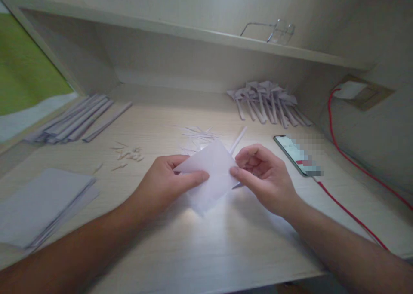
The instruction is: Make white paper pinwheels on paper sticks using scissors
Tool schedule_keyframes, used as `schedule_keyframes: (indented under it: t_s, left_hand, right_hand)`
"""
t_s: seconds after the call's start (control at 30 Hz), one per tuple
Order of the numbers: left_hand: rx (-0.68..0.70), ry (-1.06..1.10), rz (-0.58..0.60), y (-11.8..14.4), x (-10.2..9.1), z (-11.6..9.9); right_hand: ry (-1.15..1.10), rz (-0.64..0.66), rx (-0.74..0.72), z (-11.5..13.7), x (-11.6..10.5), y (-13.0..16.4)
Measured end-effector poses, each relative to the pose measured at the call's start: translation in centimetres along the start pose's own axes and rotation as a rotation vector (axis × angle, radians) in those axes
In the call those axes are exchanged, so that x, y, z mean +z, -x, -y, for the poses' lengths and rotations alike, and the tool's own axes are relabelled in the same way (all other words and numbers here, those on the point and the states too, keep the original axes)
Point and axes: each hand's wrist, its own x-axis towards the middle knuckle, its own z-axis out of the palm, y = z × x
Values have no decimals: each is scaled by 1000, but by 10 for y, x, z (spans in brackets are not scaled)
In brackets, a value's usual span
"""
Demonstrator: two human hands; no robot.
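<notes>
A square of white paper point(213, 180) is held up over the middle of the desk, one corner pointing away from me. My left hand point(172, 176) pinches its left side, thumb on top and fingers underneath. At the right corner, my right hand point(266, 176) grips the paper between thumb and fingers. Behind the sheet lie thin paper strips point(201, 133), partly covered by it. A white pointed stick-like piece point(238, 139) shows past its upper right edge. Under the right hand a dark pointed tip point(238, 185) sticks out; its kind is hidden.
Rolled paper tubes point(80, 117) lie at the back left, paper pinwheels on sticks point(267, 98) at the back right. Small wooden bits point(129, 152) and a paper stack point(48, 203) are at left. A phone point(290, 154) with a red cable point(351, 214) lies right, below a shelf point(193, 34).
</notes>
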Motion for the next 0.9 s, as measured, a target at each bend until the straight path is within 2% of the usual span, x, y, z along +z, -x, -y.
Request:
schedule_keyframes:
  t_s: [0.1,0.17,0.3,0.43,0.57,0.73,0.9]
  left_hand:
    - [104,215,-63,-1,0,3]
    - [102,285,-59,0,2,4]
    - [-24,191,57,2,6,3]
    - [18,154,5,1,5,3]
    - [23,174,-9,-3,0,8]
    - [28,159,9,-4,-2,12]
    - [18,146,-11,-1,-1,9]
  right_hand:
    - [-94,-30,29,-1,4,1]
    - [-149,-48,45,-1,6,1]
    - [-164,-62,62,-1,10,2]
    - [-46,53,44,-1,7,5]
    - [110,166,-68,1,4,6]
    - [170,212,-196,5,5,8]
    - [186,263,-228,6,4,7]
